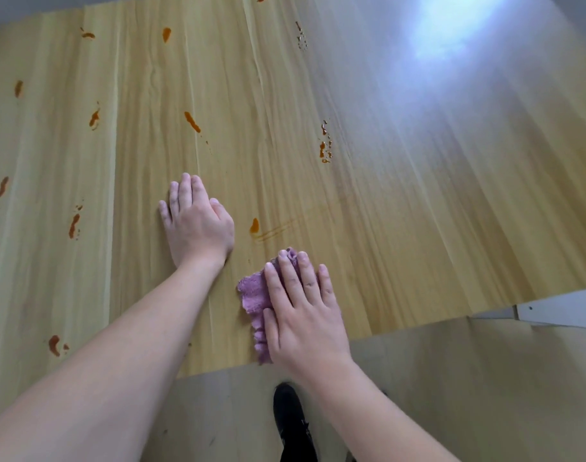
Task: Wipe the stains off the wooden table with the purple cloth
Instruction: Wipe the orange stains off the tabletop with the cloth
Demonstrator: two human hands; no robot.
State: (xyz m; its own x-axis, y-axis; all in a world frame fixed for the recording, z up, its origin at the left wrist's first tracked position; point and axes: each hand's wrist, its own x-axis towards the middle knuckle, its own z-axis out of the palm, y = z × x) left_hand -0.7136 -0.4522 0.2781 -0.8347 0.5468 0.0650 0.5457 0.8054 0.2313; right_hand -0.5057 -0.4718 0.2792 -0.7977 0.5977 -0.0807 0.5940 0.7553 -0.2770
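1. Pressing flat on the cloth (251, 296), the right hand (303, 315) lies with straight fingers spread over it near the table (418, 228) front edge, lower centre of the frame; nothing is pinched, the palm simply bears down, probably to keep broad contact for rubbing.
2. The left hand (194, 225) rests open and flat on bare wood at centre frame, holding nothing; it looks like a brace for leaning over.
3. One stain (254, 225) sits just above the cloth, with a faint smear (278, 230) trailing right from it, so this drop seems half-wiped and likely the next target.
4. More stains dot the left side, such as one at lower left (54, 345), and a cluster (325, 146) lies right of centre; most of the job remains.
5. A shoe (291, 425) shows on the floor at the bottom.
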